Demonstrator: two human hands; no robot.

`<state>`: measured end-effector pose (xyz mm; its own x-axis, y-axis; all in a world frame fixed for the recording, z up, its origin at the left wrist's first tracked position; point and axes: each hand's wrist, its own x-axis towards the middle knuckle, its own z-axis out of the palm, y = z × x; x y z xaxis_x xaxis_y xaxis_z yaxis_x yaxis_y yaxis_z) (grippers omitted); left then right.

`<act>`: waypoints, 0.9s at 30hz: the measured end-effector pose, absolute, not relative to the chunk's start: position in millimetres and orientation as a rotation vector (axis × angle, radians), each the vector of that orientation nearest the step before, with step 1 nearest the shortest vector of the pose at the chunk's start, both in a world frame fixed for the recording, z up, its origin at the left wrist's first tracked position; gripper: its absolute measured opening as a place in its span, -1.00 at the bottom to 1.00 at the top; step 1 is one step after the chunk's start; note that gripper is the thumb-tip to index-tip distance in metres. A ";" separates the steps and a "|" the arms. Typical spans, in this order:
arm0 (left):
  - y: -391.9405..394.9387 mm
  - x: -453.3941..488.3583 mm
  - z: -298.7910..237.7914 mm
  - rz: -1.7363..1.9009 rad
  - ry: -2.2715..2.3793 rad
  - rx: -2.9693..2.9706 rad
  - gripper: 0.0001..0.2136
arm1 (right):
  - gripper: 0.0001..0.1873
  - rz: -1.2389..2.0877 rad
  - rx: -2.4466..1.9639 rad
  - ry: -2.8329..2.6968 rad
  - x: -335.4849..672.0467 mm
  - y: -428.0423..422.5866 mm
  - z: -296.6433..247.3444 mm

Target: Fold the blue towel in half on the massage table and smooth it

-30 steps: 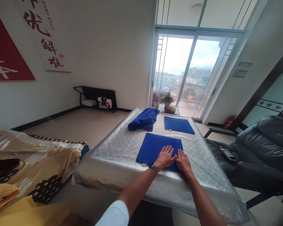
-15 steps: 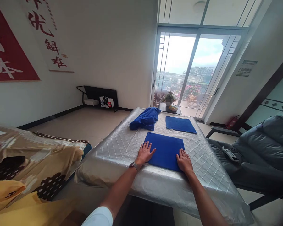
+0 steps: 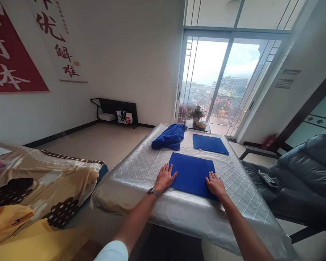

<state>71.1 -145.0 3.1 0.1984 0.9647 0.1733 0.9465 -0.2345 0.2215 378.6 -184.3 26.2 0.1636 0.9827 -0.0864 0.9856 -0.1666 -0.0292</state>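
Leftward, the left hand (image 3: pixel 164 179) has been moved to the edge of the near blue cloth (image 3: pixel 192 173) on the table (image 3: pixel 138 175); the right hand (image 3: pixel 216 184) is laid opposite, both spread. Smoothing seems underway; even pressure may be needed next.

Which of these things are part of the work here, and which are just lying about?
Seemingly in the work:
near blue cloth, with left hand and right hand at its edges
far flat blue cloth
crumpled blue cloth
silver-covered table

Apparently just lying about:
potted plant
dark armchair
yellow fabric
fire extinguisher
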 end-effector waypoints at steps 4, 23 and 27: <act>-146.8 71.3 6.0 0.426 1.909 2.380 -0.26 | -0.31 -0.036 2.365 2.086 382.8 -160.1 37.6; -103.8 171.5 37.4 0.338 1.662 2.545 -0.13 | -0.27 -0.099 2.475 2.070 385.5 -120.6 8.9; -98.2 238.2 28.8 0.412 1.269 2.695 -0.30 | -0.27 -0.062 2.436 2.080 386.9 -122.1 7.8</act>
